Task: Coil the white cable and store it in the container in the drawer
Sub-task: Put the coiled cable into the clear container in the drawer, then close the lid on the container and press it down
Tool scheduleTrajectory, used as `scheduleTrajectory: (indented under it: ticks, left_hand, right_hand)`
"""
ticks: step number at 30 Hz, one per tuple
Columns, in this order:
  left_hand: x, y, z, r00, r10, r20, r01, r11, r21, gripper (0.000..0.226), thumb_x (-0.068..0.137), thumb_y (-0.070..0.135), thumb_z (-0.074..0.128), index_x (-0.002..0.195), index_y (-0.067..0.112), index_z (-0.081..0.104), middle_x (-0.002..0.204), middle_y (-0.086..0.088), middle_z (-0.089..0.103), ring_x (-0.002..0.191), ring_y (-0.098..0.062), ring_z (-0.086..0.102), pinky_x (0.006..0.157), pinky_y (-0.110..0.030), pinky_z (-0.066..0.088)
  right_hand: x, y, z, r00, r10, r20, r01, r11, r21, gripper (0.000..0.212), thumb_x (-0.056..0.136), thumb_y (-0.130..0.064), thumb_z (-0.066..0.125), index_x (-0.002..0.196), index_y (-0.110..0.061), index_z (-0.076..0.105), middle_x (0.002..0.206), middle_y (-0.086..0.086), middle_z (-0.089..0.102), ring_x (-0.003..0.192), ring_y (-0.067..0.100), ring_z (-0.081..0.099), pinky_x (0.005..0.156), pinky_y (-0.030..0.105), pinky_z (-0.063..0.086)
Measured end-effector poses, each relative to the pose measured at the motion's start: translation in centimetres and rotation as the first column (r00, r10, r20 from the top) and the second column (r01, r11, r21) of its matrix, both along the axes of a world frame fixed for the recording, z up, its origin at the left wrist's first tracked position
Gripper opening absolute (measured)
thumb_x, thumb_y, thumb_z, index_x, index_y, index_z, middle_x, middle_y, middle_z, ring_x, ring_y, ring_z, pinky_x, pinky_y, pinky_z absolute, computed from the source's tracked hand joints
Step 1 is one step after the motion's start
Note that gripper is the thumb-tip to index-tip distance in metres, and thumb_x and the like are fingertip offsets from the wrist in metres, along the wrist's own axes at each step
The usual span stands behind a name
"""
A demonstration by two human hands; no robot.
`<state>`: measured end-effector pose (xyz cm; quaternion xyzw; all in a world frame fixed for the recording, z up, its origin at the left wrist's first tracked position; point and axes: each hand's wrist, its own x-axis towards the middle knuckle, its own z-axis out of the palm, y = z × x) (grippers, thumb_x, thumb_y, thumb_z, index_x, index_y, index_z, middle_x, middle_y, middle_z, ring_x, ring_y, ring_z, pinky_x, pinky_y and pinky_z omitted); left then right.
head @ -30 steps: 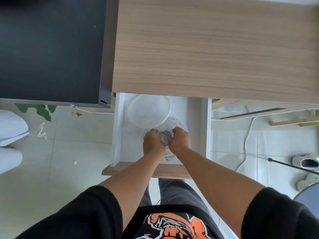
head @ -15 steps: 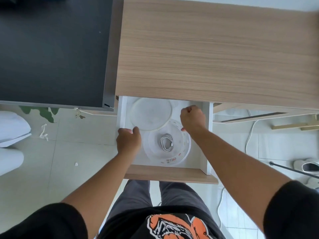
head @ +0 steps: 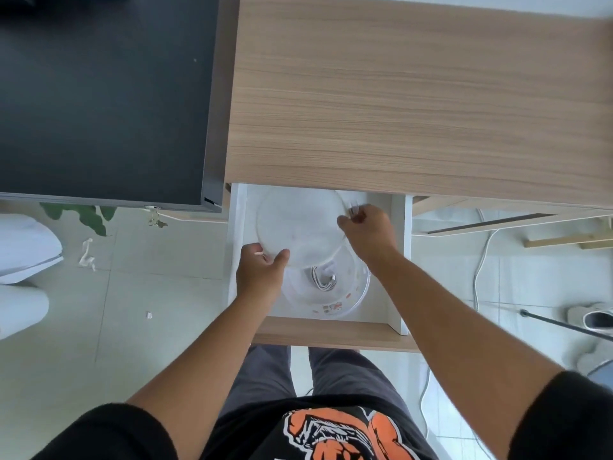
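Note:
The white drawer (head: pixel 396 260) stands pulled out under the wooden desk. Inside it sits a round clear container (head: pixel 351 293) with the coiled white cable (head: pixel 322 277) lying on its bottom. A round translucent lid (head: pixel 300 224) hovers over the container's far half. My left hand (head: pixel 260 272) grips the lid's near-left rim. My right hand (head: pixel 366 229) is closed on the lid's right rim.
The wooden desk top (head: pixel 414 94) overhangs the drawer's back. A black cabinet (head: pixel 99 94) stands to the left. On the tiled floor lie a white cord (head: pixel 481 260) and shoes (head: pixel 593 318) at right, and paper scraps (head: pixel 87 255) at left.
One second ago both hands were pressing the cable into the container. They let go, moved apart to the lid, and now hold it over the container's far half.

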<state>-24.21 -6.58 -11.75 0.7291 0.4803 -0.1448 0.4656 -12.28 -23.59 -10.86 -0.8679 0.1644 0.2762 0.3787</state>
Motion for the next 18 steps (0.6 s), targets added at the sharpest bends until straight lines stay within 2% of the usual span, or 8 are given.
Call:
scheduleTrajectory:
  ticks: [3,6,9,11,13,16,18]
  left_hand:
    - [-2.5,-1.2,1.6,0.989,-0.149,0.017,0.148,0.988,0.05,0.042,0.081,0.041,0.074,0.111,0.023,0.052,0.09,0.011,0.06,0.079,-0.006,0.059,0.058,-0.019,0.038]
    - [-4.6,-2.6,2.0,0.972,-0.234,0.006,0.234,0.971,0.044,0.045,0.082,0.043,0.074,0.116,0.026,0.052,0.107,0.01,0.057,0.093,-0.009,0.054,0.065,-0.015,0.037]
    - [-5.2,-3.6,1.8,0.972,-0.234,-0.005,0.234,0.972,0.033,0.045,0.084,0.041,0.074,0.119,0.024,0.051,0.112,0.007,0.058,0.099,-0.011,0.053,0.074,-0.022,0.04]
    - [-5.1,-3.9,1.7,0.976,-0.218,-0.005,0.218,0.976,0.022,0.042,0.086,0.037,0.074,0.117,0.023,0.049,0.11,0.005,0.06,0.097,-0.013,0.056,0.068,-0.019,0.042]
    - [-4.9,-4.0,1.5,0.981,-0.192,-0.01,0.192,0.981,0.02,0.04,0.087,0.033,0.073,0.113,0.023,0.045,0.107,0.003,0.061,0.089,-0.014,0.058,0.058,-0.013,0.038]
    - [-4.7,-4.0,1.3,0.988,-0.156,-0.009,0.156,0.987,0.025,0.04,0.087,0.03,0.074,0.112,0.021,0.045,0.104,0.0,0.062,0.084,-0.015,0.058,0.056,-0.012,0.037]
    - [-4.4,-3.9,1.2,0.992,-0.129,-0.005,0.129,0.991,0.027,0.041,0.086,0.028,0.075,0.113,0.02,0.046,0.104,-0.001,0.062,0.086,-0.017,0.059,0.055,-0.011,0.036]
  right_hand:
    - [-4.1,-3.5,1.6,0.999,-0.024,-0.043,0.023,0.999,-0.025,0.017,0.083,-0.037,0.072,0.086,-0.022,0.065,0.077,-0.007,0.067,0.07,0.014,0.061,0.062,0.031,0.045]
    - [-8.0,-5.8,1.9,0.991,-0.083,-0.103,0.077,0.995,-0.056,0.019,0.084,-0.038,0.073,0.085,-0.022,0.063,0.083,-0.004,0.071,0.079,0.019,0.067,0.064,0.031,0.048]
    - [-9.9,-6.3,1.0,0.984,-0.134,-0.115,0.124,0.988,-0.091,0.02,0.086,-0.038,0.073,0.091,-0.022,0.063,0.09,-0.004,0.072,0.086,0.023,0.069,0.075,0.037,0.055]
    - [-10.3,-5.9,0.3,0.979,-0.162,-0.124,0.152,0.984,-0.091,0.024,0.087,-0.039,0.072,0.099,-0.021,0.064,0.097,-0.004,0.073,0.088,0.027,0.072,0.084,0.042,0.058]
    - [-10.6,-5.3,-0.2,0.973,-0.188,-0.131,0.18,0.981,-0.074,0.026,0.087,-0.039,0.071,0.104,-0.023,0.062,0.099,-0.005,0.074,0.086,0.028,0.074,0.081,0.04,0.059]
    - [-10.5,-4.4,-0.3,0.972,-0.213,-0.102,0.209,0.977,-0.051,0.025,0.087,-0.036,0.072,0.107,-0.025,0.06,0.099,-0.004,0.076,0.082,0.026,0.075,0.067,0.03,0.054]
    - [-10.2,-4.2,-0.4,0.973,-0.216,-0.084,0.213,0.976,-0.043,0.023,0.086,-0.035,0.072,0.103,-0.025,0.061,0.097,-0.004,0.076,0.081,0.026,0.075,0.068,0.032,0.056]
